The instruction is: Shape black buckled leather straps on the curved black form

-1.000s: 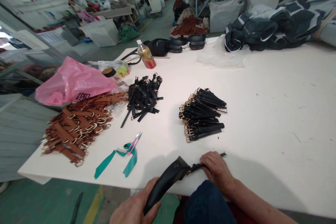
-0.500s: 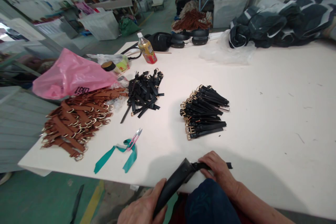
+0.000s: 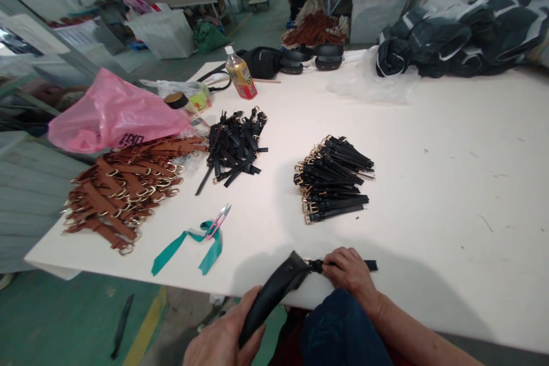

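My left hand grips the lower end of a black curved tool that slants up onto the front edge of the white table. Its tip meets a thin black strap lying flat near the edge. My right hand presses down on that strap and pinches it beside the tool's tip. A neat stack of black straps with gold buckles lies beyond my hands.
A loose heap of black straps, a pile of brown straps with rings, a pink bag, pink thread snips on a teal ribbon and a drink bottle lie to the left. Dark bundles sit far right.
The tool and strap have shifted slightly on the table edge. My left hand moved a little lower along the tool; my right hand stays pressed on the strap.
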A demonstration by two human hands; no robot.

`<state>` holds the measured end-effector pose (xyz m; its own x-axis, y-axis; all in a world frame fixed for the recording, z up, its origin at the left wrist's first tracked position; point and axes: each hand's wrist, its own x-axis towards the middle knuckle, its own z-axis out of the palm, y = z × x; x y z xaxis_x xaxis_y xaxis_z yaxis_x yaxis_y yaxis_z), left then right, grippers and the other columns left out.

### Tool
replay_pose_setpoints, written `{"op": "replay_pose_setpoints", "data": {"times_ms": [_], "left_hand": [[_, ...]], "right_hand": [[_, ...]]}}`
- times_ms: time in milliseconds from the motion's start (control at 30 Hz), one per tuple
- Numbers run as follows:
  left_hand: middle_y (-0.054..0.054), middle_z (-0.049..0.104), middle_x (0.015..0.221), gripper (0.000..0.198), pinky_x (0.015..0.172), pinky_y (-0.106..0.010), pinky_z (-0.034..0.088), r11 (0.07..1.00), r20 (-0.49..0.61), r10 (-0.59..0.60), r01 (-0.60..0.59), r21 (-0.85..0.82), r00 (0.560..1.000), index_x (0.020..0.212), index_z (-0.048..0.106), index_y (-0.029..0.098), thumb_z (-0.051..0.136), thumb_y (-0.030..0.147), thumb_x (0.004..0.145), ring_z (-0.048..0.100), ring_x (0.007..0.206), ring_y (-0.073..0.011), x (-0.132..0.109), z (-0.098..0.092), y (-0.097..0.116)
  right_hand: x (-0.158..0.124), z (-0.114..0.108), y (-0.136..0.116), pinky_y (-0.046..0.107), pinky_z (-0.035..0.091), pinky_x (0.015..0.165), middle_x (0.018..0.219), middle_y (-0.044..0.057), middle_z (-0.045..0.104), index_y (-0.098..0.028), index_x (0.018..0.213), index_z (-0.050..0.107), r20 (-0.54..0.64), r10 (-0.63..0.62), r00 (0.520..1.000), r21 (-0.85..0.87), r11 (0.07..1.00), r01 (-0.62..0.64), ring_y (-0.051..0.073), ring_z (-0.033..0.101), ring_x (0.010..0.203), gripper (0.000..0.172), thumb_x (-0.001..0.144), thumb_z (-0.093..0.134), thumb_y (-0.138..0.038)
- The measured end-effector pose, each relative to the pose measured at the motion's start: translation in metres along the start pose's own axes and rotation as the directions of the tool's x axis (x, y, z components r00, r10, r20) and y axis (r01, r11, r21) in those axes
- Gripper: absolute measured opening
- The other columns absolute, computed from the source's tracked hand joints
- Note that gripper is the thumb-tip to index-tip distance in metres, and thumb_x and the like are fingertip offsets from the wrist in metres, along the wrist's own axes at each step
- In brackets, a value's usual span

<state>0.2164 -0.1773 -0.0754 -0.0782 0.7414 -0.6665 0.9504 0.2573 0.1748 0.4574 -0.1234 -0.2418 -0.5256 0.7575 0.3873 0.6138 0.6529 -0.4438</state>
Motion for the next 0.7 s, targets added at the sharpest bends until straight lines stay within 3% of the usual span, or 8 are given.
{"op": "replay_pose_setpoints", "data": {"times_ms": [133,300,400,567,700], "left_hand": [[0.003,0.066,0.103,0.039,0.079,-0.029,0.045,1.000,-0.016,0.015,-0.015,-0.017,1.000,0.123,0.043,0.036,0.038,0.024,0.087,0.062,0.098,-0.0199,0.001,0.004,-0.005],[0.002,0.065,0.106,0.041,0.083,-0.033,0.045,0.999,-0.056,0.018,-0.020,-0.030,0.998,0.126,0.041,0.036,0.038,0.028,0.086,0.062,0.099,-0.0210,0.000,0.013,-0.012],[0.003,0.066,0.104,0.042,0.081,-0.031,0.045,0.998,-0.061,0.032,-0.034,-0.047,0.998,0.127,0.040,0.036,0.038,0.027,0.086,0.062,0.097,-0.0200,-0.001,0.014,-0.012],[0.004,0.064,0.110,0.044,0.083,-0.032,0.045,0.999,-0.064,0.013,-0.016,-0.051,0.998,0.128,0.038,0.038,0.039,0.027,0.086,0.061,0.099,-0.0193,-0.001,0.015,-0.012],[0.005,0.059,0.120,0.044,0.087,-0.032,0.044,0.999,-0.039,0.011,-0.012,-0.036,0.999,0.129,0.038,0.039,0.038,0.027,0.087,0.058,0.106,-0.0189,-0.003,0.016,-0.009]], "right_hand": [[0.002,0.003,0.000,0.035,0.033,0.067,0.084,0.002,0.064,-0.020,0.077,0.058,0.038,0.025,0.999,0.046,0.999,-0.027,0.018,0.050,0.080,0.013,0.088,0.052,-0.016],[0.004,-0.001,-0.002,0.036,0.039,0.072,0.085,0.006,0.059,-0.018,0.077,0.053,0.132,0.151,0.980,0.191,0.966,-0.174,0.020,0.049,0.081,0.014,0.089,0.047,-0.017],[0.000,-0.002,-0.001,0.038,0.042,0.074,0.092,0.006,0.059,-0.019,0.088,0.057,0.097,0.148,0.984,0.264,0.950,-0.169,0.021,0.051,0.086,0.005,0.087,0.052,-0.020],[-0.007,0.003,0.001,0.038,0.044,0.073,0.094,0.006,0.062,-0.022,0.095,0.061,-0.006,0.124,0.992,0.245,0.962,-0.118,0.021,0.053,0.086,0.011,0.085,0.057,-0.022],[-0.006,0.004,0.001,0.040,0.045,0.073,0.095,0.007,0.062,-0.022,0.102,0.060,0.027,0.141,0.990,0.213,0.966,-0.144,0.022,0.054,0.086,0.017,0.085,0.058,-0.024]]}}
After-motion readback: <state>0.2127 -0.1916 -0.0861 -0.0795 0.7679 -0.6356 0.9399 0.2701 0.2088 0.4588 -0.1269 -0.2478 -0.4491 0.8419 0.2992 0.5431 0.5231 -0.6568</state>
